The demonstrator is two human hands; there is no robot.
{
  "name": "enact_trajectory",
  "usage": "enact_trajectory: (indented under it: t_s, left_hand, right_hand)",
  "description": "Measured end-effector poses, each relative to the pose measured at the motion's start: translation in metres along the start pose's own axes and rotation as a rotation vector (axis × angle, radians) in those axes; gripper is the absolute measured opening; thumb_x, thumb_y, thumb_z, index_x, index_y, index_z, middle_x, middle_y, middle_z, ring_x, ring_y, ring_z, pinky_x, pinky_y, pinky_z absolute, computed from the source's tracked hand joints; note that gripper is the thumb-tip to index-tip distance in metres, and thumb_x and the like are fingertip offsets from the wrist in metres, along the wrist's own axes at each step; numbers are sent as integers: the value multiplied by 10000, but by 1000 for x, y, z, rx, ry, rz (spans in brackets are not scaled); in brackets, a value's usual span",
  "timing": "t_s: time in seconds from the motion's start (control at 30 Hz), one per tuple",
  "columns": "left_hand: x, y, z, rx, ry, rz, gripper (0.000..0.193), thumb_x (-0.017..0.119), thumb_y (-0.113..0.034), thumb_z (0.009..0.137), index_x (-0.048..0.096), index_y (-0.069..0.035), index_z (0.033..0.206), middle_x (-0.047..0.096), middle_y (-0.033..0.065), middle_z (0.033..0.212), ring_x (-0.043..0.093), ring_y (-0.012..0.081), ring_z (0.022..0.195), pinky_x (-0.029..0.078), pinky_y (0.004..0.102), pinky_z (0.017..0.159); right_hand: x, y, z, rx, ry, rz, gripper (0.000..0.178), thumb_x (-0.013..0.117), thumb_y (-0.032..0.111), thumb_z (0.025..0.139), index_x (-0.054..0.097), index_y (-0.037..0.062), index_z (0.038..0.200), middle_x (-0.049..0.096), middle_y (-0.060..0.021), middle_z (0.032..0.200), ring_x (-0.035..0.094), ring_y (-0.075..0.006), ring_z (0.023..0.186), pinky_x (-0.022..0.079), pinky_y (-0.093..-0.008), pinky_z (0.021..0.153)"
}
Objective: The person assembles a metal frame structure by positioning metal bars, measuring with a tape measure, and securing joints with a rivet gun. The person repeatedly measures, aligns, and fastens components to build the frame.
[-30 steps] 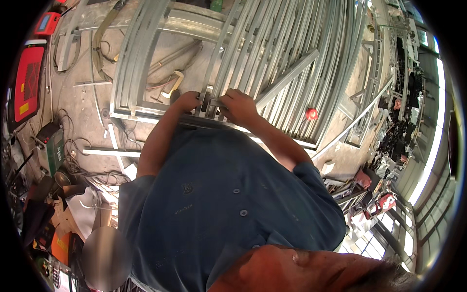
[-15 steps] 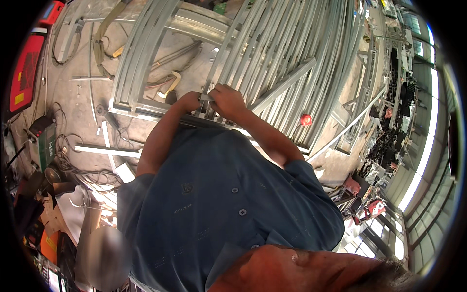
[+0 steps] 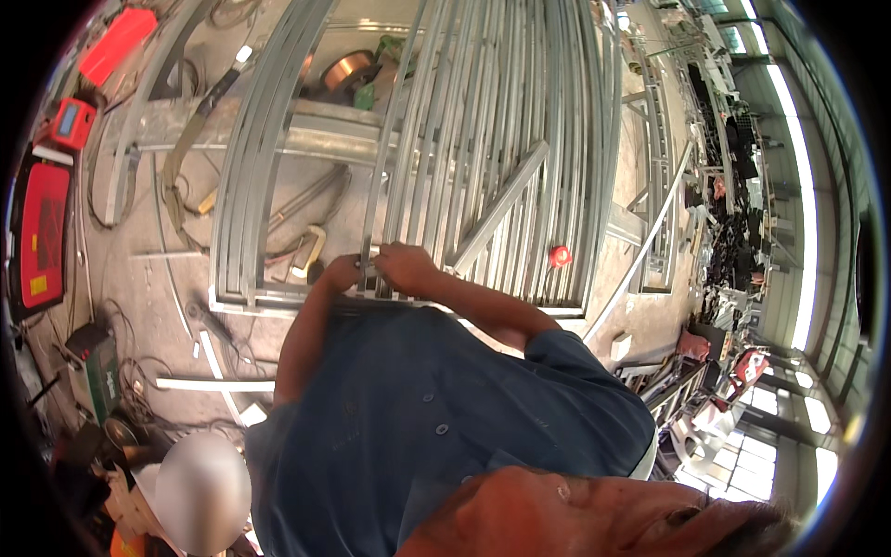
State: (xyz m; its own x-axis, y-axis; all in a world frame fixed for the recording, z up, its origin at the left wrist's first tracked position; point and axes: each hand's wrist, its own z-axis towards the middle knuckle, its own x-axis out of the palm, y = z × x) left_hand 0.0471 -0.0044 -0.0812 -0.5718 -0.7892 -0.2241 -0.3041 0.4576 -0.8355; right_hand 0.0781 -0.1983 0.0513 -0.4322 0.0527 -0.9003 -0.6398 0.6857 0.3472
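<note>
The metal bars run lengthwise away, forward; the right hand is at their near ends, the left hand just beside it; whether either curled grip holds anything is unclear.

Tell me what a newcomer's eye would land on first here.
Probably the metal bars running up the middle, the left hand and right hand close together near their lower ends. Then bright red: the small red thing on the bars at right, and the red machine at the far left.
</note>
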Motion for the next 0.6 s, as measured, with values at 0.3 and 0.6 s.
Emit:
enact_trajectory:
  t_s: [0.3,0.6]
  left_hand:
    - [3,-2,6,-148,198,-99,394,685,-127,740,676,-25,1121,725,145,892,694,260,745,573,406,617]
    - [14,37,20,-147,181,-99,436,726,-153,696,679,12,1097,702,137,836,675,218,669,561,393,580]
  right_hand:
    - [45,-21,11,131,15,7,156,628,184,815,659,99,942,631,-120,925,662,-336,906,554,-476,738]
    - [37,-17,12,115,70,70,268,719,229,775,658,84,992,624,-136,995,642,-342,982,550,-485,792]
